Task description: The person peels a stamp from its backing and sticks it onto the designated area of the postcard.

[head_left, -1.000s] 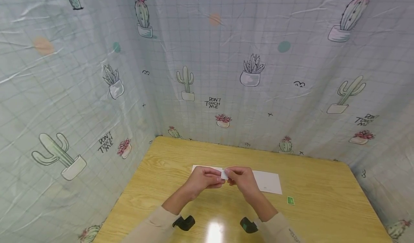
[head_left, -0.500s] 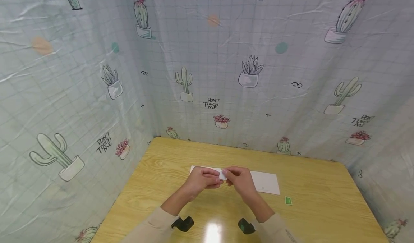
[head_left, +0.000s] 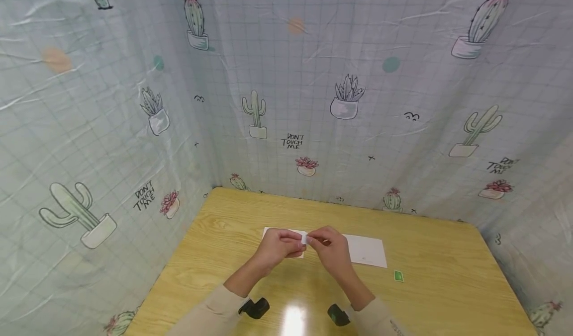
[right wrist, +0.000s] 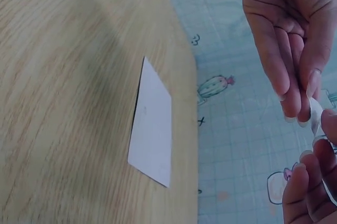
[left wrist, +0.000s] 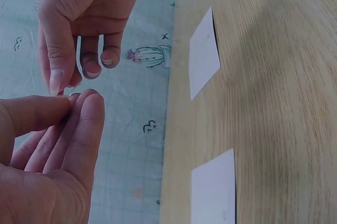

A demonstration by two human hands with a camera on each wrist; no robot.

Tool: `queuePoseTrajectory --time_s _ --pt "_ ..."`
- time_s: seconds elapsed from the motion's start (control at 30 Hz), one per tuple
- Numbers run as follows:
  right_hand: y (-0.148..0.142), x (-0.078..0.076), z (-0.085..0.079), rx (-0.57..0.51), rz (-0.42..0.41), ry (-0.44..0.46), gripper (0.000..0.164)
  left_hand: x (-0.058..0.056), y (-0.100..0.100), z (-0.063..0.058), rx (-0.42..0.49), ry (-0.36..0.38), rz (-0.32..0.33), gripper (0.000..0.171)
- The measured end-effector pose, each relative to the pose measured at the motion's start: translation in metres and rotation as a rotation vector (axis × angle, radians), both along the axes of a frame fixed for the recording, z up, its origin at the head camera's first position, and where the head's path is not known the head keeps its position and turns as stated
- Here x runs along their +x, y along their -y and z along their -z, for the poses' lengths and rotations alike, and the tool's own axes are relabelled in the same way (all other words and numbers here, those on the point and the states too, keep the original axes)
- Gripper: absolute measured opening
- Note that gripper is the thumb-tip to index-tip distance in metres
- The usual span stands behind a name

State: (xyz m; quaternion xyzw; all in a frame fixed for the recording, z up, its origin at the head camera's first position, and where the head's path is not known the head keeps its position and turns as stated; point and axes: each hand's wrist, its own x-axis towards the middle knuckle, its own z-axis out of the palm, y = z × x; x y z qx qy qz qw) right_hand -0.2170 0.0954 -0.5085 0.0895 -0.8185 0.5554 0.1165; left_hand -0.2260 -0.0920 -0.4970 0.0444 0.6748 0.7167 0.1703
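Observation:
Between both hands a small white piece of paper (head_left: 305,238) is pinched above the table. My left hand (head_left: 278,246) holds its left side between thumb and fingers. From the other side my right hand (head_left: 333,252) pinches it with thumb and forefinger. The right wrist view shows the paper (right wrist: 315,116) slightly bent between the two sets of fingertips. In the left wrist view the left hand (left wrist: 58,150) hides most of it. Behind the hands two white cards lie on the table: the left card (head_left: 269,233), partly covered by the left hand, and the right card (head_left: 367,250).
A small green stamp-like piece (head_left: 398,276) lies right of the right card. The wood-grain table (head_left: 429,296) meets a cactus-print curtain (head_left: 277,77) at its back and sides. Black wrist cameras hang under both sleeves.
The right hand's fingers have shifted slightly on the white paper, and less of it shows between the hands. The left hand keeps its hold; the cards and green piece stay put.

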Motion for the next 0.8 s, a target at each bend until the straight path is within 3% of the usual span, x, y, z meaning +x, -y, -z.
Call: queuePoseTrajectory --time_s 0.37,0.57,0.8 --pt "-0.0029 0.0003 0.0042 -0.026 -0.055 -0.005 0.003 0.0019 -0.003 -0.0054 -0.008 -0.018 0.01 0.033" --pt "-0.0043 -0.0004 0.0041 0.016 -0.071 -0.069 0.008 0.0018 -0.0028 -0.009 -0.027 -0.031 0.017 0.036" --pt "-0.0043 0.0 0.0026 0.023 -0.1 -0.042 0.011 0.0015 -0.002 -0.0079 -0.066 -0.072 0.031 0.037"
